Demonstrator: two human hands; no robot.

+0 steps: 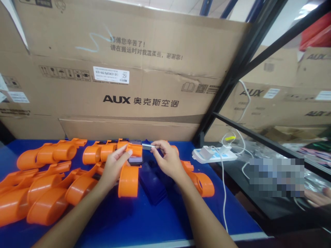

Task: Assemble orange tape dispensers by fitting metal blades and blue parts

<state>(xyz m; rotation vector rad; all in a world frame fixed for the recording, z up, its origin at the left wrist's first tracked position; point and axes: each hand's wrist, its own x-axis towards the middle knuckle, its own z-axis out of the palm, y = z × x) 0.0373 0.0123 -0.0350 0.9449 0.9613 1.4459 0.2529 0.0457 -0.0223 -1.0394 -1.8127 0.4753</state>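
My left hand [116, 161] pinches an orange plastic piece [134, 150] between thumb and fingers. Just below it hangs or stands an orange ring-shaped part [128, 182]; I cannot tell whether the two are joined. My right hand [167, 158] is closed on a slim silver tool [148, 147], whose tip points left toward the orange piece. What kind of tool it is cannot be made out. Behind the held piece lies a phone [136, 159], partly covered by it. A dark blue folded item [153, 184] lies between my forearms.
Several orange ring parts [48, 206] crowd the left of the blue table [165, 227]; others [207, 185] lie by my right wrist. A white power strip [214, 155] with cables sits at the right edge. A cardboard wall [129, 124] and black frame [230, 75] stand behind. Another person's hand [319, 199] shows far right.
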